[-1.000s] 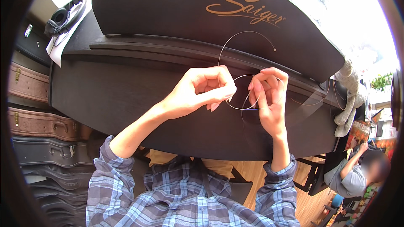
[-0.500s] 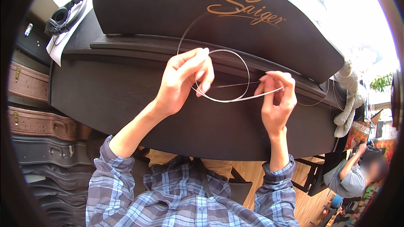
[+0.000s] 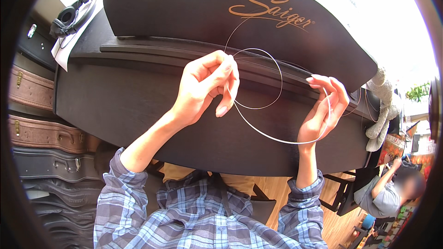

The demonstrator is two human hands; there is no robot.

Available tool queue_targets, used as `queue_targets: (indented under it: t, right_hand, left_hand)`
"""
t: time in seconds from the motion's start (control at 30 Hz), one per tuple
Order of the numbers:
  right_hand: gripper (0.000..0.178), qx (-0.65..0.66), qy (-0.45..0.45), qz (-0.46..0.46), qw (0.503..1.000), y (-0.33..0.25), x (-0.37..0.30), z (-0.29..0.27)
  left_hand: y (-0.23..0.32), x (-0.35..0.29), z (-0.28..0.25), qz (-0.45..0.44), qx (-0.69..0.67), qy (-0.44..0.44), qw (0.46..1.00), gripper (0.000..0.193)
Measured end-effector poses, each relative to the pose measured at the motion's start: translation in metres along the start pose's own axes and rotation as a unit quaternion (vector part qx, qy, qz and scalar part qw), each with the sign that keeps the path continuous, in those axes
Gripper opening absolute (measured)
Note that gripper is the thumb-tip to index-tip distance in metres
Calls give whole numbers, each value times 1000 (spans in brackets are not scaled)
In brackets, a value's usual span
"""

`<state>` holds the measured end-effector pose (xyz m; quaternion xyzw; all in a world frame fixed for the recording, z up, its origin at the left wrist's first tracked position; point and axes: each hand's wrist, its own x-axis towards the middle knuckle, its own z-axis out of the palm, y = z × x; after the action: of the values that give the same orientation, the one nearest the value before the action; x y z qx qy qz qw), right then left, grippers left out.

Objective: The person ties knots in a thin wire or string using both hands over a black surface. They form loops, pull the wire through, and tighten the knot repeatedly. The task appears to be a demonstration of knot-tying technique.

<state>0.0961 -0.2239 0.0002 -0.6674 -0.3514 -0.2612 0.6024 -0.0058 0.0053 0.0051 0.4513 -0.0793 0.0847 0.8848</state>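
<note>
Left hand (image 3: 201, 90) raised over the middle of the black surface (image 3: 134, 97), thumb and forefinger pinched together on a thin pale wire (image 3: 277, 139); other fingers loosely curled. Right hand (image 3: 324, 110) also raised, nearer the surface's right edge, fingers bent, palm partly open. Wire crosses its palm and runs up to the fingers; cannot tell whether they pinch it or only let it rest.

Wire hangs in the air between the hands, clear of the surface. One round loop sits right of the left hand; a wider curve sags below it, toward the surface's near edge, and rises to the right hand. A finer length arcs up from the left fingertips in front of the upright board (image 3: 184, 9), which stands along the surface's back edge and bears gold script.

Back left corner: headphones (image 3: 68, 16), a sheet of paper (image 3: 63, 54) hanging over the edge. Right edge: a grey plush toy (image 3: 382, 103), thin strands beside it.

Beyond the left edge, stacked cases (image 3: 44, 133), brown and black. Beyond the right edge, lower down, another person (image 3: 383, 196) in a grey top.
</note>
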Motion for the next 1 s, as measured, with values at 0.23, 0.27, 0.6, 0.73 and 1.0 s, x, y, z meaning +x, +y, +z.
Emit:
queue_targets:
  t: [0.23,0.27,0.6,0.73,1.0]
  right_hand:
    - [38,50,-96,-21,994,0,-2,-7]
    - [38,51,-107,-27,993,-1,-1,-8]
    - [30,-37,-158,42,986,-8,-5,4]
    - [32,-1,-140,65,988,-9,-6,4]
    - [29,-51,-69,20,996,-7,-4,-1]
  left_hand:
    - [-1,1,5,-36,74,4,997,16]
    - [-1,1,5,-43,75,2,996,16]
    - [-2,2,9,-65,81,-10,995,19]
    - [0,2,8,-84,103,-2,991,20]
    - [-1,2,3,-41,63,51,996,23]
